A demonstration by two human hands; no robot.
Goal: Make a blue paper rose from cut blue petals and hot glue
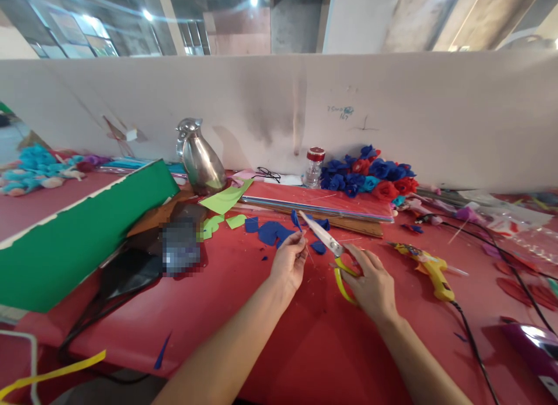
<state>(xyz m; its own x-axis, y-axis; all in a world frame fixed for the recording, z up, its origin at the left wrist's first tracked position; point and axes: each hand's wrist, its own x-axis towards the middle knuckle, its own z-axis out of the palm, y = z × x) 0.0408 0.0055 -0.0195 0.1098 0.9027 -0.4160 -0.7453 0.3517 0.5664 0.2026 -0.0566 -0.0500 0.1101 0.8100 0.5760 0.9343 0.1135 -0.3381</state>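
Near the middle of the red table, my left hand (288, 261) pinches a small blue paper piece (295, 219) that stands up from the fingertips. My right hand (370, 282) grips a pair of scissors (321, 235) by its yellow handles. The blades point up and left, their tips close beside the held piece; whether they touch it I cannot tell. Behind my left hand lie several cut blue paper pieces (268, 232). Light green paper pieces (213, 225) lie farther left.
A yellow glue gun (431, 271) with a black cord lies right of my right hand. Behind are a stack of coloured paper (314, 197), a glass jar (313, 172), a metal jug (200, 161) and paper flowers (370, 174). A green board (87, 236) stands at the left.
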